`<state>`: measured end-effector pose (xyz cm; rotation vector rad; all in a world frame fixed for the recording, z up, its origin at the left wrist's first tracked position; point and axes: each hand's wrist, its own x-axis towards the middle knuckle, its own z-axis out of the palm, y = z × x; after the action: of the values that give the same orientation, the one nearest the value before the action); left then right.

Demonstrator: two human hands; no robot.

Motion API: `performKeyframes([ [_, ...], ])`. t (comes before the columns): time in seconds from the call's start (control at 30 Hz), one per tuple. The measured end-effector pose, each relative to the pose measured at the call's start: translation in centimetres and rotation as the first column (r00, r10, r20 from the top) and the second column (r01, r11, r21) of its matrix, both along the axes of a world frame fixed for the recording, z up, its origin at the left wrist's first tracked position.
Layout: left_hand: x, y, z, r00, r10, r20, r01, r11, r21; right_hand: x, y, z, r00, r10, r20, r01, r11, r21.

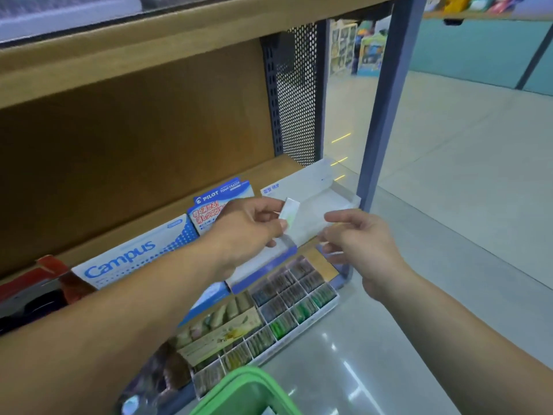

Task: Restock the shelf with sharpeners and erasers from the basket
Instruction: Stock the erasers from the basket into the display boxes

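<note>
My left hand (248,229) pinches a small white eraser pack (289,215) with a green mark, holding it upright over a white display box (317,199) at the right end of the wooden shelf (143,229). My right hand (356,238) hovers just right of the pack, fingers loosely curled near the box's front edge; whether it holds anything is unclear. The green basket (242,390) shows its rim at the bottom edge, below both arms.
Left of the white box stand a Pilot foam eraser box (215,205) and a Campus box (131,259). A lower tier holds a divided tray (287,307) of small coloured items. A grey steel post (386,115) frames the shelf's right end, with bare floor beyond.
</note>
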<state>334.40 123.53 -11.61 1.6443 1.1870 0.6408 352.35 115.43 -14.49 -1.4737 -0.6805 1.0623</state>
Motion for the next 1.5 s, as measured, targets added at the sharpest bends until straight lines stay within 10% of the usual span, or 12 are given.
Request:
performKeyframes([
  [0.43, 5.2, 5.1, -1.2, 0.820, -0.200, -0.537, 0.300, 0.948, 0.106, 0.8, 1.4, -4.2, 0.971, -0.065, 0.232, 0.057, 0.998, 0.039],
  [1.27, 1.4, 3.7, -2.6, 0.758, -0.209, -0.618, 0.346, 0.932, 0.108, -1.0, 1.4, -4.9, 0.874, -0.011, 0.486, 0.026, 0.999, -0.025],
  [1.5, -1.4, -1.6, 0.2, 0.891, 0.008, -0.453, 0.236, 0.845, 0.480, -4.4, -2.0, -2.8, 0.767, 0.095, 0.634, -0.106, 0.994, -0.020],
])
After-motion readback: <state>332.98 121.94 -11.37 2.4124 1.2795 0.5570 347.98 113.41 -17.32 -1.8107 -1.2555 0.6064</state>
